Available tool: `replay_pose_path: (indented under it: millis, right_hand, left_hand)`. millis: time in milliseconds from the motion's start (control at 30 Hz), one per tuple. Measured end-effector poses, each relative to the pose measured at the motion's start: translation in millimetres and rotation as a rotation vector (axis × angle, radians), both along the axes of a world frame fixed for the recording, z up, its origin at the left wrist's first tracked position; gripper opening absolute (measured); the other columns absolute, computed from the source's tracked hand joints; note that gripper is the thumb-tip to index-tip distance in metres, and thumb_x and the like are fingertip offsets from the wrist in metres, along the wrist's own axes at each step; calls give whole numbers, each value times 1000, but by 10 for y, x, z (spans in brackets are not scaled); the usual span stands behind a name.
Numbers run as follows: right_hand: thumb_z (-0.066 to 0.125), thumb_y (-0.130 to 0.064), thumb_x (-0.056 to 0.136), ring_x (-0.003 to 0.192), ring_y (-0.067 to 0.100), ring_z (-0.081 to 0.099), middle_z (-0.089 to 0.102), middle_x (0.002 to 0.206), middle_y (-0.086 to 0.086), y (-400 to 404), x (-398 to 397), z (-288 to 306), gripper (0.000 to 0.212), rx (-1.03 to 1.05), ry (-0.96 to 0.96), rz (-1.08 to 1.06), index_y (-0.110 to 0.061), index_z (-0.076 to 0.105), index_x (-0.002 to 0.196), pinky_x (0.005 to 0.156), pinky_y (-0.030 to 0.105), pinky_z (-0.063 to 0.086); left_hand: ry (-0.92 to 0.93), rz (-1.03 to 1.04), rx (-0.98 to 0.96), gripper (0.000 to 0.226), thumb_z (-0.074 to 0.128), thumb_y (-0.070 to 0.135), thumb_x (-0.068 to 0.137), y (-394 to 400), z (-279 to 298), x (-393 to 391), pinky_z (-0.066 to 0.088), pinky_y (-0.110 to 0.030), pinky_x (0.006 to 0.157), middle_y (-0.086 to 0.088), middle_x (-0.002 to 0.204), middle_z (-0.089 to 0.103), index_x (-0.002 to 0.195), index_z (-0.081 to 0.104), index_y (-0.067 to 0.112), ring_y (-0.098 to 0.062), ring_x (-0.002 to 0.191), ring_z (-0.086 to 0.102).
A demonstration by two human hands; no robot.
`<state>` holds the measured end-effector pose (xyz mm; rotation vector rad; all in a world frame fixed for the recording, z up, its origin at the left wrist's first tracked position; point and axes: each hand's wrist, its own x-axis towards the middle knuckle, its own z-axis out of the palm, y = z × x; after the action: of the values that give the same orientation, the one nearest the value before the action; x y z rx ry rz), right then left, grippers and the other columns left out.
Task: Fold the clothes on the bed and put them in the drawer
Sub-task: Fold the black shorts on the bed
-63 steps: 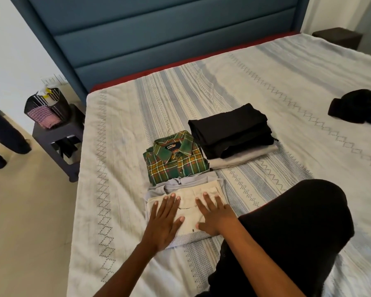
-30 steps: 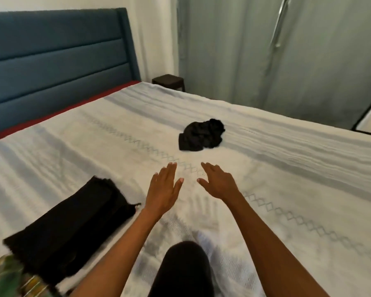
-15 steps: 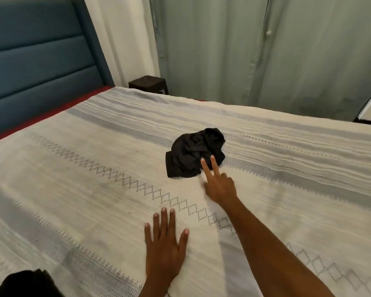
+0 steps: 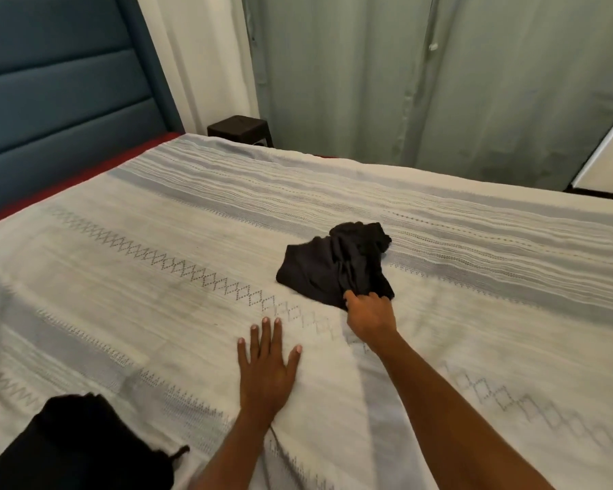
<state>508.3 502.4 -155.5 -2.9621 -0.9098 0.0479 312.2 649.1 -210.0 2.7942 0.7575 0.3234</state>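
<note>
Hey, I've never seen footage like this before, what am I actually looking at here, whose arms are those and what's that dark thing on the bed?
There is no machine here. A person wears a camera on the head, so the one picture looks forward and down over their own bare arms. They lean across a bed covered with a white and grey patterned bedspread. The left hand lies flat and open on the bedspread, apparently as a prop. The right hand reaches further and closes on the near edge of a crumpled black garment, the dark thing you asked about. At the lower left corner is a folded black garment. Behind the bed stand a blue padded headboard, grey-green curtains and a small dark side table.
</note>
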Motion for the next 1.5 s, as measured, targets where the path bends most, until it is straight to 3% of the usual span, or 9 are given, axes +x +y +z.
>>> replay_pose_path:
  millis: [133,233,400,600,733,867,1033,1300,1500]
  right_hand:
    - [38,-24,102,106,33,60,69,112,9,-658,-656,81,31,-9,94,-47,-24,49,131,90,41,42]
    - [38,-28,103,100,33,64,70,107,9,-1193,-1180,120,28,49,121,-112,-25,52,127,81,37,43]
    - [39,-32,104,88,34,66,72,99,9,-1931,-2008,162,30,165,51,-175,-23,56,127,63,32,33]
    - [39,-47,94,58,34,65,72,77,8,-2605,-3053,-17,43,189,18,-268,-21,68,112,48,36,42]
    - [46,-53,92,70,10,66,72,81,-13,-3161,-3482,39,38,628,282,-196,-26,71,101,64,33,52]
    - [54,-47,96,67,-4,65,70,80,-30,-3811,-3653,142,26,900,170,-388,-35,77,97,66,23,51]
    - [49,-47,93,88,5,70,75,98,-18,-4395,-3363,125,28,676,154,-558,-39,69,111,78,32,54]
    - [56,-21,96,111,24,62,68,119,1,-4490,-2991,37,24,577,229,-559,-26,70,116,94,35,48]
    - [68,-46,89,141,18,39,37,159,0,-4286,-2863,303,71,605,29,-299,-32,40,152,105,36,41]
  left_hand:
    - [131,-30,-115,82,13,73,94,-15,253,-3,15,-64,116,-8,166,10,159,-2,26,-37,150,16]
    - [140,-371,-108,88,43,59,93,-275,618,-40,28,-59,112,-7,166,-9,156,-13,36,-41,150,11]
    - [249,-764,-160,50,49,44,92,-1381,1149,9,43,-44,103,-9,136,59,135,61,19,-32,125,53]
    - [377,-695,-257,95,42,85,81,-2967,1129,-436,46,-44,94,-13,138,51,145,36,15,-35,119,56]
    - [442,-796,-62,97,44,83,81,-3489,994,-726,25,-56,115,-20,153,28,155,17,25,-43,138,33]
    - [394,-861,66,80,48,64,93,-3347,831,-793,13,-50,120,-16,158,24,157,13,30,-37,147,20]
    - [43,-967,243,66,45,62,92,-3381,832,-1035,23,-50,117,-8,150,38,144,42,23,-35,143,30]
    - [187,-1013,341,48,37,48,98,-3498,853,-1211,26,-47,109,0,136,54,133,54,20,-26,128,44]
    - [-219,-1037,206,38,39,43,98,-3557,1301,-976,30,-37,100,5,102,72,107,69,20,-21,112,55]
